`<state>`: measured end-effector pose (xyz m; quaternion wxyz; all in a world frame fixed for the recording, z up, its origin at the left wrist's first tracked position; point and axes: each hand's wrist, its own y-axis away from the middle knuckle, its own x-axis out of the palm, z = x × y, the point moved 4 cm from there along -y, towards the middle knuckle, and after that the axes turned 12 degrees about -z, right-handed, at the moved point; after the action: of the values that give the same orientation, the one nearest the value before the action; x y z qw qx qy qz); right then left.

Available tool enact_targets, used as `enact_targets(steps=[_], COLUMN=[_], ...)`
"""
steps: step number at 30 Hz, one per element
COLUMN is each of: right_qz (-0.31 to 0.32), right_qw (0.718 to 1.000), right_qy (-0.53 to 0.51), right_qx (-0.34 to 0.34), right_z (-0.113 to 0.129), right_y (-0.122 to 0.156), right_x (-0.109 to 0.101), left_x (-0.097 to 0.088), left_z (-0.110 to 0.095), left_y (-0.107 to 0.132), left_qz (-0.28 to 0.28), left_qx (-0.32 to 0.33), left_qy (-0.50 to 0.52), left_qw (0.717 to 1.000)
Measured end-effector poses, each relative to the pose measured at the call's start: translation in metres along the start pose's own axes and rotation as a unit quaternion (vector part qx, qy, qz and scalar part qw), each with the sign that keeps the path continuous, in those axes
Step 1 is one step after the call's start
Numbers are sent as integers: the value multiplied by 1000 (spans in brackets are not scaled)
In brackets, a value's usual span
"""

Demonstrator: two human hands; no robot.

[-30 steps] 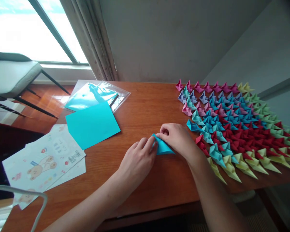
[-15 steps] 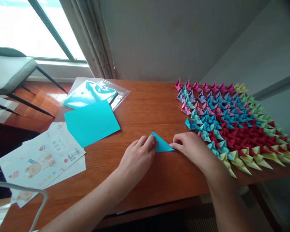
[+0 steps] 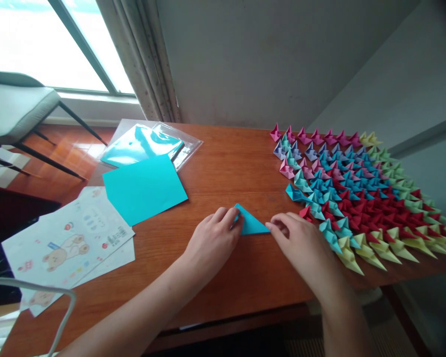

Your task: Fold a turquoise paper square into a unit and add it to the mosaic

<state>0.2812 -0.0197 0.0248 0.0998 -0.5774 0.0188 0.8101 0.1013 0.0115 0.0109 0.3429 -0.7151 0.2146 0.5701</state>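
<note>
A small blue origami paper (image 3: 251, 224), folded to a triangle, lies flat on the wooden table (image 3: 223, 173). My left hand (image 3: 217, 235) covers its left part, with the fingers bent and pressed onto it. At the paper's right corner, my right hand (image 3: 296, 240) pinches the tip between thumb and forefinger. To the right of that hand stand rows of folded paper boats (image 3: 364, 208) in red, blue, yellow, green, pink and purple. One red boat (image 3: 306, 214) sits just beyond the right hand's knuckles.
On the left lie a stack of turquoise paper (image 3: 144, 188), a clear plastic packet (image 3: 144, 144) and white sheets printed with a bear (image 3: 69, 243). A white cable (image 3: 69, 307) curves at lower left. A chair (image 3: 18, 109) stands by the window, and a wall borders the table's far edge.
My right hand has shifted slightly right and nearer to me, uncovering more of the red boat. My left hand stays on the paper. The whole view has moved slightly.
</note>
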Motion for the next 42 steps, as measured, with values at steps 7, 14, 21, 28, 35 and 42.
enact_targets(steps=[7,14,21,28,35,42], right_qz=[-52,-207,-255,-204,-310,-81], right_qw=[998,958,917,906,892,891], right_qy=[-33,-181,-211,-264,-323,-442], right_qx=[-22,-83,-224,-259,-53,72], right_z=[15,44,81,84,35,23], right_y=[3,15,41,43,19,-16], right_x=[22,1,10,3,-15,26], left_x=[3,-11,-5,-5,-12,-10], left_z=[15,24,33,43,46,48], left_y=[1,-1,0,-2,-3,-1], left_qz=[-39,-79,-83,-116,-137,-150], left_qx=[-78,-193,-346,-368,-365,-383], left_qy=[104,284,573,618,620,610], left_qw=[991,936,738,685,681,677])
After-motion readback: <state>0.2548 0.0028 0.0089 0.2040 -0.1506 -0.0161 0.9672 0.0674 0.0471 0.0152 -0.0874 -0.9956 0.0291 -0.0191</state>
